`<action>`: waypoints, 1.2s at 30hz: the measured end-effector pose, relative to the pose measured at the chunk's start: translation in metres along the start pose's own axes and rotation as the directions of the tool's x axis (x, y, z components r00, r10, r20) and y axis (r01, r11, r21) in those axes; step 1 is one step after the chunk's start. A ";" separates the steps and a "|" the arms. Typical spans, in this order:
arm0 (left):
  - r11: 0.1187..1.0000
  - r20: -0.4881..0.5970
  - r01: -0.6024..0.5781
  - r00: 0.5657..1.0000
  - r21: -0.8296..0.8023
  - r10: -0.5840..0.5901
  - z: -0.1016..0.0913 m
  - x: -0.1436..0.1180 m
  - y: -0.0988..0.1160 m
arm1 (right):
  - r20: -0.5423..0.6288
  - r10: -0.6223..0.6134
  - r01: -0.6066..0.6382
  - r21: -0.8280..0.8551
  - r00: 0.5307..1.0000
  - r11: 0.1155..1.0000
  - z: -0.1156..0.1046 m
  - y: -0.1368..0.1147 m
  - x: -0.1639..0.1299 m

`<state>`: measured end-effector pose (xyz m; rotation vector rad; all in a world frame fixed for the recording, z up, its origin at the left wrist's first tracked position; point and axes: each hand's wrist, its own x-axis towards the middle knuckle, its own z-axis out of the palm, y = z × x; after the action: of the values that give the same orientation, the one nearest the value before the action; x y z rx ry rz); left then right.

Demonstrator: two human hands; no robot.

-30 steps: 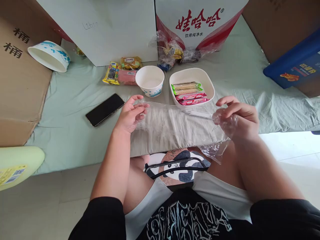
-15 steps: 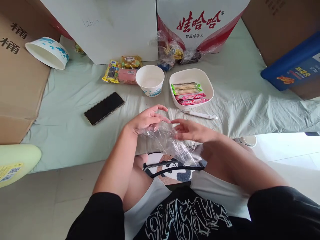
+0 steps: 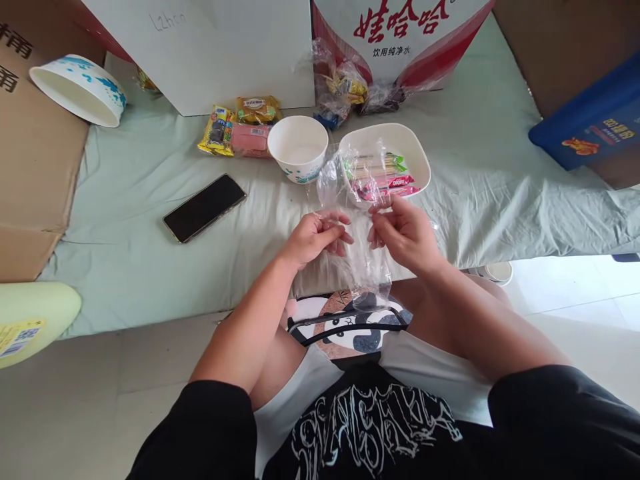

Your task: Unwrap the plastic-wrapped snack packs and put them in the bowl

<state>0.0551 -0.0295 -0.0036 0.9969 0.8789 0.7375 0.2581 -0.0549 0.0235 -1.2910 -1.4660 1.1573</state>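
A bed (image 3: 150,267) under a pale green sheet (image 3: 480,167) carries everything. On the sheet lie a black phone (image 3: 204,207), a white paper cup (image 3: 298,147), a white square bowl (image 3: 419,159) of wafer packets (image 3: 385,177), loose snack packets (image 3: 239,128), bagged sweets (image 3: 345,93), a tipped paper bowl (image 3: 77,90) and cardboard boxes (image 3: 225,53).

A single head-worn camera looks forward and steeply down from close above the person's lap. The left hand (image 3: 315,235) and right hand (image 3: 406,233) sit mid-frame; beyond them lies a pale green cloth-covered surface (image 3: 150,173), and below them the person's own knees.
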 end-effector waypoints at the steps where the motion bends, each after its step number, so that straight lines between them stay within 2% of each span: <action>1: 0.999 -0.033 -0.005 0.999 0.043 0.006 0.001 0.000 0.000 | -0.058 -0.045 0.043 -0.038 0.997 0.998 -0.002 0.000 -0.001; 4: 0.998 -0.083 -0.042 0.996 0.039 0.045 0.002 -0.001 0.003 | -0.146 -0.195 0.183 -0.090 0.970 0.979 -0.009 0.000 -0.003; 9: 0.990 -0.174 -0.107 0.981 -0.094 0.089 0.001 0.000 0.009 | -0.077 -0.351 0.337 -0.146 0.933 0.930 -0.014 0.000 -0.004; 12: 0.987 -0.227 -0.109 0.971 -0.121 0.079 0.000 0.004 0.011 | -0.118 -0.316 0.302 -0.122 0.942 0.946 -0.014 0.003 -0.003; 14: 0.985 -0.267 -0.118 0.960 -0.128 0.080 -0.001 0.006 0.010 | -0.146 -0.240 0.234 -0.055 0.960 0.971 -0.013 0.005 -0.002; 16: 0.980 -0.271 -0.133 0.958 -0.147 0.090 -0.002 0.007 0.008 | -0.119 -0.168 0.172 0.019 0.978 0.985 -0.012 0.007 0.000; 18: 0.977 -0.207 -0.110 0.976 -0.185 0.071 -0.005 0.006 0.005 | -0.029 -0.092 0.094 0.048 0.995 0.994 -0.010 0.006 0.001; 20: 0.978 -0.077 -0.023 0.997 -0.210 0.007 -0.009 0.003 0.004 | 0.056 -0.003 0.000 0.038 0.998 0.999 -0.009 0.003 0.000; 22: 0.979 0.065 0.085 0.995 -0.186 -0.074 -0.013 0.000 0.004 | 0.099 0.073 -0.077 0.028 0.992 0.997 -0.008 0.000 -0.001; 25: 0.978 0.226 0.162 0.966 -0.134 -0.129 -0.017 -0.004 0.006 | 0.079 0.123 -0.128 0.063 0.989 0.990 -0.007 0.001 -0.001; 27: 0.981 0.282 0.161 0.951 -0.104 -0.126 -0.016 -0.003 0.007 | 0.039 0.159 -0.162 0.080 0.987 0.984 -0.007 0.004 0.000; 29: 0.991 0.243 0.108 0.966 -0.084 -0.085 -0.012 -0.001 0.005 | 0.021 0.198 -0.200 0.080 0.980 0.977 -0.007 0.006 0.000; 32: 0.998 0.073 0.015 0.997 -0.065 -0.011 -0.008 0.007 -0.001 | 0.063 0.229 -0.232 0.052 0.971 0.971 -0.008 0.006 0.001; 36: 0.996 -0.095 -0.066 0.994 -0.067 0.060 -0.007 0.011 -0.003 | 0.142 0.208 -0.213 0.016 0.968 0.977 -0.010 0.000 0.001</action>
<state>0.0548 -0.0185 -0.0113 0.9371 0.8992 0.8685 0.2679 -0.0532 0.0254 -1.3935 -1.4293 1.4294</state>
